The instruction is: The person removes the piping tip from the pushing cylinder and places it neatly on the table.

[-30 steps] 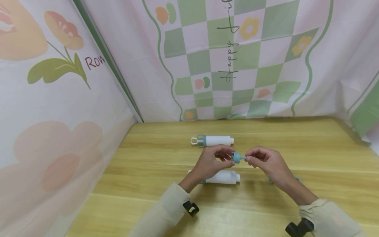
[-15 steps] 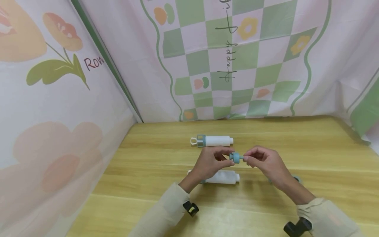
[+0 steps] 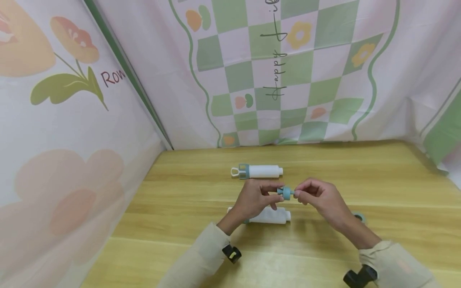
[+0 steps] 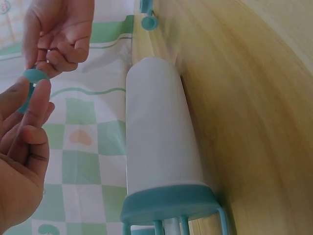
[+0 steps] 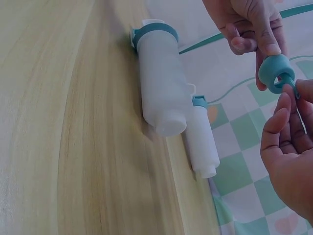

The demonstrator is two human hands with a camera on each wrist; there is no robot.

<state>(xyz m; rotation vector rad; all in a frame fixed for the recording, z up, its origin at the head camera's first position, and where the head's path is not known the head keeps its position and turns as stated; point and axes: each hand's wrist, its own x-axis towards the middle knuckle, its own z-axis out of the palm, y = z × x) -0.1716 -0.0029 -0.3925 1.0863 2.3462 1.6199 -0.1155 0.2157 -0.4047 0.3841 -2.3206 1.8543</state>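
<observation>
Between both hands, above the table, is a small teal plastic cap-like piece (image 3: 286, 193) with a thin stem. My left hand (image 3: 253, 197) pinches its wider body between thumb and fingers. At the other end, my right hand (image 3: 325, 200) pinches the stem with thumb and forefinger. The right wrist view shows an opening in the rounded teal cap (image 5: 274, 71) beside the stem. Below the left hand lies a white cylinder (image 3: 271, 216) with a teal collar, partly hidden by that hand. Farther back lies a similar white cylinder (image 3: 264, 171) with a white loop handle at its left end.
A teal part with a round end (image 3: 359, 217) lies on the wooden table (image 3: 201, 248), partly hidden behind the right wrist. A printed cloth (image 3: 266, 112) hangs along the table's back edge, and another flowered cloth (image 3: 72, 132) borders the left side.
Both hands keep their pinch on the teal cap-like piece. The right hand has come slightly left, nearer the left hand, and less of the stem shows between them.
</observation>
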